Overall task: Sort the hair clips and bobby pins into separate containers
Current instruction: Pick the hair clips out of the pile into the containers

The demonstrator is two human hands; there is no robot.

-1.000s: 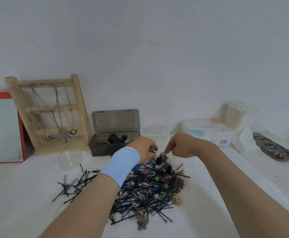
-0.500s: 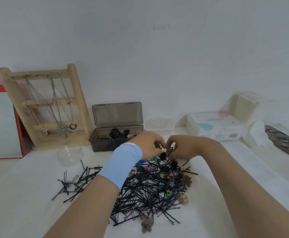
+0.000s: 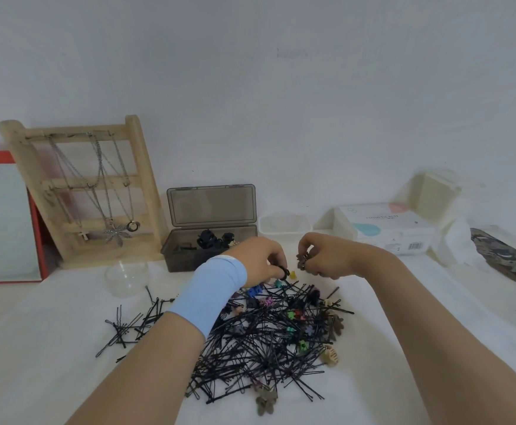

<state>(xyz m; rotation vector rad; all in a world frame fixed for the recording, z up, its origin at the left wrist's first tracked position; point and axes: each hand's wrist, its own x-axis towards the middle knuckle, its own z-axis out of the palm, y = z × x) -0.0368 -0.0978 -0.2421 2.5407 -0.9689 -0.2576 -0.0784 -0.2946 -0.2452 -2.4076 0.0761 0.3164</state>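
A tangled pile of black bobby pins (image 3: 259, 342) mixed with several small coloured hair clips (image 3: 292, 315) lies on the white table. My left hand (image 3: 258, 260), with a light blue wristband, pinches a small black clip (image 3: 286, 273) at the pile's far edge. My right hand (image 3: 327, 256) holds a brown flower-shaped clip (image 3: 302, 261) just above the pile. Behind the hands stands a smoky grey box (image 3: 189, 256) with its lid up and dark clips inside. A small clear white tub (image 3: 284, 223) sits to its right.
A clear round cup (image 3: 126, 277) stands left of the pile. A wooden necklace stand (image 3: 82, 191) and a red-framed mirror (image 3: 2, 219) are at the back left. A white carton (image 3: 385, 228), tissue holder (image 3: 434, 197) and patterned case (image 3: 508, 260) sit at the right.
Both hands met at the pile's far edge, then drew slightly apart. My right hand has lifted a brown flower clip and my left has pinched a black clip.
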